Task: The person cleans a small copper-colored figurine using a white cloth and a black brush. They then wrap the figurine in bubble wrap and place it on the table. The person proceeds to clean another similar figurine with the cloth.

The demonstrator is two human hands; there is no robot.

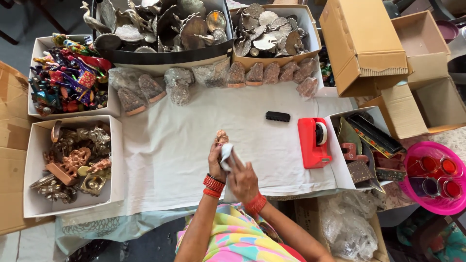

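Left hand (216, 156) grips small coppery figurine (222, 137); right hand (241, 178) holds white cloth (226, 155) against it. Red tape dispenser (313, 141) and ridged black comb (277, 116) lie right of the figurine.

Tape dispenser (314, 142) right of hands, comb (277, 116) behind, box of figurines (73, 165) far left

Just beyond the hands lies one black comb-like clip (277, 116); to their right stands one red tape dispenser (313, 142). Farther right, one pink basket (408, 190) holds four red glass cups (449, 166). Left of the hands sit two white boxes (116, 160) of figurines.
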